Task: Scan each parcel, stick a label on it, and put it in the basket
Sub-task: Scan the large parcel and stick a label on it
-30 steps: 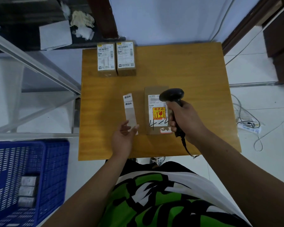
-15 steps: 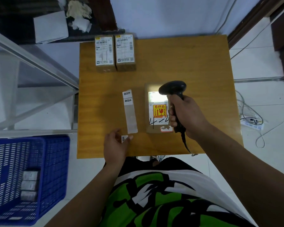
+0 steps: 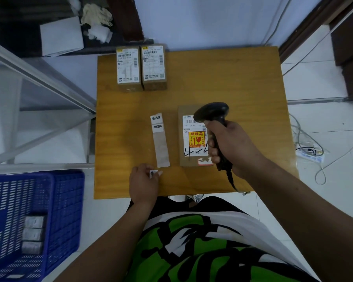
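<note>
The right hand (image 3: 230, 147) is wrapped round the grip of a black scanner (image 3: 211, 112), whose head hangs over the far end of a brown parcel (image 3: 189, 139) lying flat just left of that hand. The left hand (image 3: 144, 183) rests near the table's front edge, pinching a small white label (image 3: 153, 173) just below a label strip (image 3: 160, 141) that lies beside the parcel. At the far left corner of the wooden table (image 3: 243, 82) sit two more parcels (image 3: 128, 68), side by side. A blue basket (image 3: 65, 200) holding small packs (image 3: 34, 234) stands on the white tiled floor to the left.

Wooden table (image 3: 222, 78) bears three parcels (image 3: 192, 139) and label strip (image 3: 160, 139).
</note>
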Demonstrator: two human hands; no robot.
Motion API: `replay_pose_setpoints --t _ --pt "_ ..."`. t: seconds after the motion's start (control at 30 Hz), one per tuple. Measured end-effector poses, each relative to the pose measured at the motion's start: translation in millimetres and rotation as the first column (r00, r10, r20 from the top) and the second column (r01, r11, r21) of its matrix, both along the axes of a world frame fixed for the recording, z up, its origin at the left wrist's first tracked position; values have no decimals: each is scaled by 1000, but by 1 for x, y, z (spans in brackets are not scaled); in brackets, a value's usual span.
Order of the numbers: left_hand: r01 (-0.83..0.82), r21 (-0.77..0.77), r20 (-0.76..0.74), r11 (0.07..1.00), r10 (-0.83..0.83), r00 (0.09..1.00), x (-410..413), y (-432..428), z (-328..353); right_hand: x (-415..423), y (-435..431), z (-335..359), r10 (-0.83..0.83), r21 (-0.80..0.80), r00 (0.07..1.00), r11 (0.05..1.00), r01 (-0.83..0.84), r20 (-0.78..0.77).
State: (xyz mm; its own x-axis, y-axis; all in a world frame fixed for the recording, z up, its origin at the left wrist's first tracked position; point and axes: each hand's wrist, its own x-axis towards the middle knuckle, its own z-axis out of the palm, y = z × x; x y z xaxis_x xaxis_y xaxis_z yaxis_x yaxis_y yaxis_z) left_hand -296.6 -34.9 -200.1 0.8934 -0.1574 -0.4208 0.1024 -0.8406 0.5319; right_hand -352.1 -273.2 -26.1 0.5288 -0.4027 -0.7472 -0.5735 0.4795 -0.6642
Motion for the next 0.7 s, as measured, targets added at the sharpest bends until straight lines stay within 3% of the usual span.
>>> replay_pose_setpoints --t 0.27,0.37,0.47,0.57,0.7 --pt "-46 -31 15 998 46 999 -8 -1 5 -4 2 1 4 -16 1000 1000 -3 27" --pt "-58 -29 30 998 59 998 -9 -2 12 -7 -6 -11 17 -136 999 991 -23 -42" --pt "-144 -72 20 987 146 989 -8 -7 22 -16 -24 -44 49 -375 969 916 -139 -241" --pt "-196 -218 7 956 203 979 -7 -22 37 -32 -43 -88 85 -508 925 815 -278 -371" --pt "-21 -406 88 914 62 994 -8 -52 69 -49 -50 -133 190 -594 858 649 -475 -478"
